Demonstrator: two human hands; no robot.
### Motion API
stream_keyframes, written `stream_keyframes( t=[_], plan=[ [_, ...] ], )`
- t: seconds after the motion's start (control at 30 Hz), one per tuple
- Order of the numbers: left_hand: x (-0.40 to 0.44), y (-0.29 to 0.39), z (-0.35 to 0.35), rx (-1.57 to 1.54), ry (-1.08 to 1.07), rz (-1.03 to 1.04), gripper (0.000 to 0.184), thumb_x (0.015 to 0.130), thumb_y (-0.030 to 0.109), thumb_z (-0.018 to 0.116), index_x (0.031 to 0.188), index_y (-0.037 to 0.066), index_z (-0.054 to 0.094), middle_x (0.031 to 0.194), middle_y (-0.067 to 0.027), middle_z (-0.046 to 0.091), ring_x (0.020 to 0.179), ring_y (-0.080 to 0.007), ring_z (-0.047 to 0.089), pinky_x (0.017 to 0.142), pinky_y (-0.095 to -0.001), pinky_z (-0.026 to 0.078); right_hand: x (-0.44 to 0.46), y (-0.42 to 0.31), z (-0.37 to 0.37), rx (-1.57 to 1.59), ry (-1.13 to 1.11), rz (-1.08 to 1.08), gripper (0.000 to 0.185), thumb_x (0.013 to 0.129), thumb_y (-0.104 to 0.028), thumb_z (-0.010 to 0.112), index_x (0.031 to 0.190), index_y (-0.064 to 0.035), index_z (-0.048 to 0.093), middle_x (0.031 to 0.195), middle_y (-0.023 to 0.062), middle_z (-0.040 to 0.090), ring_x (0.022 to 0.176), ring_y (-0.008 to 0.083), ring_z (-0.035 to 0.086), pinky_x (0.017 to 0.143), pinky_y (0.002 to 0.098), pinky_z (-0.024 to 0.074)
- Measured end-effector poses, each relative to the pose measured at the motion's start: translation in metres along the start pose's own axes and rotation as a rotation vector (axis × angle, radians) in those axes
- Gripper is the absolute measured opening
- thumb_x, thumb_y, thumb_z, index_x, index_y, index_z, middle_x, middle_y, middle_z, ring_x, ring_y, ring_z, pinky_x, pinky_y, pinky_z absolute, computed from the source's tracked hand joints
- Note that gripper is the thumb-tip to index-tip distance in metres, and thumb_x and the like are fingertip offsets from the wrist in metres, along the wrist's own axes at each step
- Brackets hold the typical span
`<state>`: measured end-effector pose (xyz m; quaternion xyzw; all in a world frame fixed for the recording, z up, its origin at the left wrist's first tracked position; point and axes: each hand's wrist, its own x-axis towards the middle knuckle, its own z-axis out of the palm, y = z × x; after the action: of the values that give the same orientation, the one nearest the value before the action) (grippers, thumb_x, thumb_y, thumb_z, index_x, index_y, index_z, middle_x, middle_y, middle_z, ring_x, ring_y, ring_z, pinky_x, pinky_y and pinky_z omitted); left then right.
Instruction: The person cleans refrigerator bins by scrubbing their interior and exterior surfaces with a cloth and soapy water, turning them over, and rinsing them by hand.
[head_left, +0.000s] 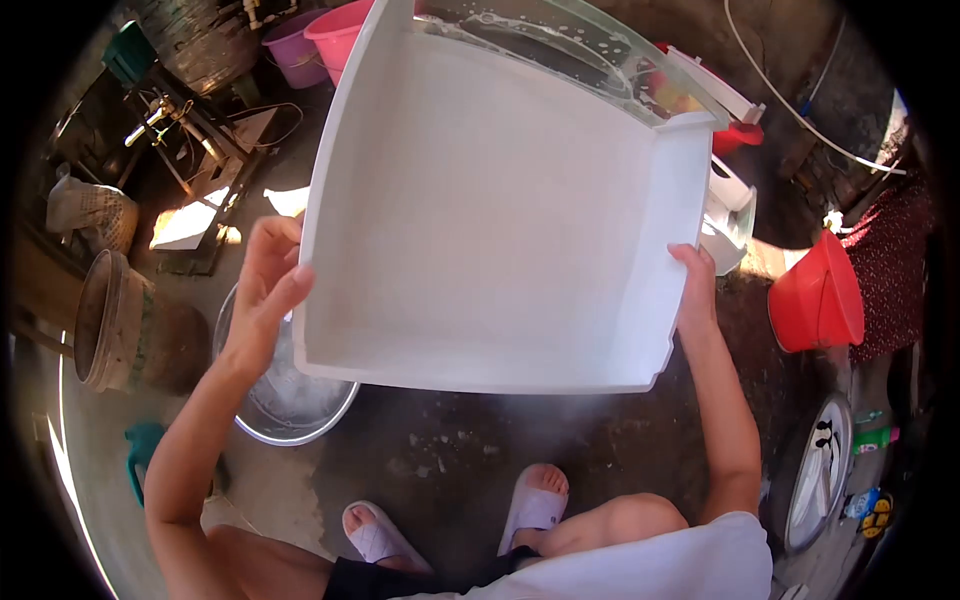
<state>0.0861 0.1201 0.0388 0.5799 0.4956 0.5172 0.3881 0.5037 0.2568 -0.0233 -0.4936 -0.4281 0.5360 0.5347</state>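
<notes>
A large white fridge drawer [490, 220] with a clear front panel [560, 45] is held up before me, tilted so its inside faces me. White suds and drops cling to the clear panel. My left hand [262, 295] is closed on the drawer's left edge, thumb against the side wall. At the right wall, my right hand [697, 290] grips the edge, its fingers partly hidden behind it. Below my left hand, a metal basin [292, 437] of soapy water stands on the floor, partly covered by the drawer and my arm.
A red bucket [815, 295] stands at right, near a round metal tray [803, 500] and bottles. Another clear-fronted white drawer [735, 215] lies behind. At left are a dirty bucket [130, 330] and a metal stand [195, 145]. Pink [335, 35] and purple tubs [295, 55] sit behind. The floor is wet.
</notes>
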Motion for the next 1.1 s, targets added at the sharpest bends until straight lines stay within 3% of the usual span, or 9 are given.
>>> stream_keyframes(
  t=[0.03, 0.1, 0.33, 0.47, 0.67, 0.7, 0.77, 0.87, 1.1],
  plan=[
    [0.013, 0.008, 0.003, -0.14, -0.038, -0.017, 0.042, 0.088, 0.033, 0.053, 0.119, 0.012, 0.034, 0.138, -0.0174, 0.038, 0.124, -0.0263, 0.044, 0.102, -0.0361, 0.033, 0.009, -0.003, -0.026, 0.026, 0.035, 0.04, 0.041, 0.076, -0.016, 0.053, 0.111, 0.0065, 0.051, 0.095, 0.0156, 0.061, 0.082, 0.0241, 0.062, 0.079, 0.0335, 0.0501],
    [0.036, 0.011, 0.018, -0.033, -0.044, 0.156, 0.052, 0.088, 0.04, 0.048, 0.128, 0.012, 0.03, 0.138, -0.0218, 0.039, 0.13, -0.0302, 0.038, 0.108, -0.0404, 0.026, 0.001, -0.011, -0.084, 0.063, 0.171, 0.102, 0.042, 0.077, -0.018, 0.054, 0.112, 0.005, 0.05, 0.097, 0.0165, 0.06, 0.089, 0.0273, 0.061, 0.081, 0.0365, 0.0499],
    [0.038, -0.159, 0.015, 0.34, -0.159, -0.202, 0.046, 0.09, 0.017, 0.052, 0.131, 0.006, 0.036, 0.138, -0.0131, 0.039, 0.131, -0.0247, 0.035, 0.108, -0.0374, 0.025, -0.139, -0.002, -0.234, 0.096, 0.532, -0.007, 0.053, 0.073, -0.013, 0.052, 0.121, 0.0073, 0.042, 0.111, 0.0196, 0.055, 0.104, 0.0341, 0.055, 0.094, 0.0423, 0.0447],
    [0.015, -0.232, 0.013, 0.885, -0.098, -0.007, 0.061, 0.085, 0.009, 0.056, 0.139, 0.002, 0.028, 0.138, -0.0165, 0.038, 0.132, -0.0299, 0.033, 0.108, -0.0369, 0.026, -0.23, 0.047, -0.273, 0.073, 0.86, 0.021, 0.047, 0.072, -0.007, 0.05, 0.115, 0.0118, 0.045, 0.108, 0.0181, 0.056, 0.096, 0.0303, 0.059, 0.085, 0.0401, 0.0511],
    [0.02, -0.253, 0.023, 0.522, -0.171, -0.43, 0.065, 0.087, 0.011, 0.055, 0.143, 0.005, 0.022, 0.129, -0.0174, 0.048, 0.112, -0.026, 0.052, 0.093, -0.034, 0.041, -0.239, 0.121, -0.302, 0.076, 1.235, 0.116, 0.041, 0.074, -0.008, 0.053, 0.114, -0.0005, 0.05, 0.107, 0.013, 0.058, 0.092, 0.0283, 0.062, 0.076, 0.0392, 0.0551],
    [0.021, -0.261, 0.022, 0.506, -0.148, -0.364, 0.066, 0.086, 0.011, 0.054, 0.143, 0.005, 0.021, 0.125, -0.016, 0.05, 0.105, -0.0232, 0.053, 0.088, -0.0329, 0.042, -0.23, 0.131, -0.3, 0.077, 1.287, 0.155, 0.039, 0.074, -0.009, 0.054, 0.113, -0.0015, 0.05, 0.106, 0.0124, 0.058, 0.091, 0.0281, 0.062, 0.074, 0.039, 0.0562],
    [0.016, -0.276, 0.019, 0.486, -0.101, -0.235, 0.066, 0.086, 0.01, 0.054, 0.143, 0.005, 0.021, 0.117, -0.0131, 0.055, 0.091, -0.0175, 0.055, 0.078, -0.0305, 0.044, -0.223, 0.156, -0.312, 0.152, 1.248, 0.114, 0.035, 0.076, -0.011, 0.054, 0.11, -0.0011, 0.051, 0.105, 0.0121, 0.059, 0.088, 0.0279, 0.063, 0.069, 0.0392, 0.0576],
    [0.013, -0.255, 0.033, 0.222, 0.0, -0.518, 0.068, 0.084, 0.008, 0.052, 0.144, 0.007, 0.02, 0.114, -0.0107, 0.054, 0.081, -0.012, 0.05, 0.071, -0.0273, 0.043, -0.212, 0.183, -0.336, 0.17, 1.219, 0.116, 0.034, 0.079, -0.015, 0.053, 0.11, 0.0001, 0.051, 0.103, 0.0131, 0.059, 0.086, 0.0289, 0.064, 0.066, 0.0413, 0.0585],
    [0.003, -0.231, 0.046, 0.175, -0.066, -0.515, 0.074, 0.079, 0.004, 0.05, 0.146, 0.012, 0.019, 0.124, -0.0151, 0.051, 0.101, -0.0192, 0.053, 0.082, -0.0289, 0.043, -0.19, 0.238, -0.398, 0.04, 1.084, 0.262, 0.045, 0.085, -0.031, 0.044, 0.118, 0.0001, 0.045, 0.107, 0.0191, 0.057, 0.076, 0.0323, 0.061, 0.059, 0.0395, 0.0557]
  ],
)
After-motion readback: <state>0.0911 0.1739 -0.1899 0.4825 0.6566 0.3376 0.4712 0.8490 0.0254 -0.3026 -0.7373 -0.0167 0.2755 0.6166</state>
